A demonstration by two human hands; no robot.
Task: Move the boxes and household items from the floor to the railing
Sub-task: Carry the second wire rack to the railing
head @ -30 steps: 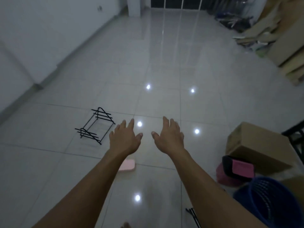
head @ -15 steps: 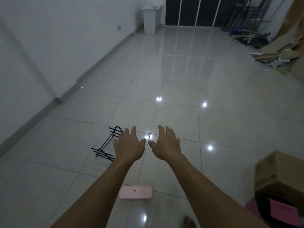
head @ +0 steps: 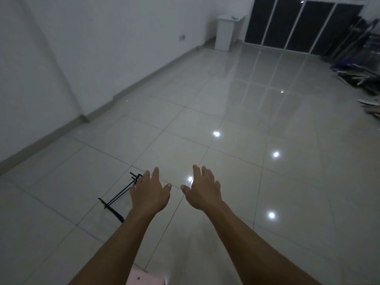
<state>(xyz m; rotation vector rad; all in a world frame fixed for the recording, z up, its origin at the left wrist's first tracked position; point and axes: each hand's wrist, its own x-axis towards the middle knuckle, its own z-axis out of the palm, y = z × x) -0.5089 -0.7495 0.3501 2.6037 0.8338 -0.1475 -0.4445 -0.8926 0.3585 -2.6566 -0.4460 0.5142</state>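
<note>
Lower than before, pink item (head: 150, 278)

A thin black wire rack (head: 114, 199) lies tipped on its side on the pale tiled floor (head: 226, 112), left of centre. Its long rods run diagonally and its far end is hidden behind the left hand (head: 149, 194). A flat pink item (head: 148, 278) with a small dark spot lies on the floor at the bottom edge, cut off by the frame.
</note>
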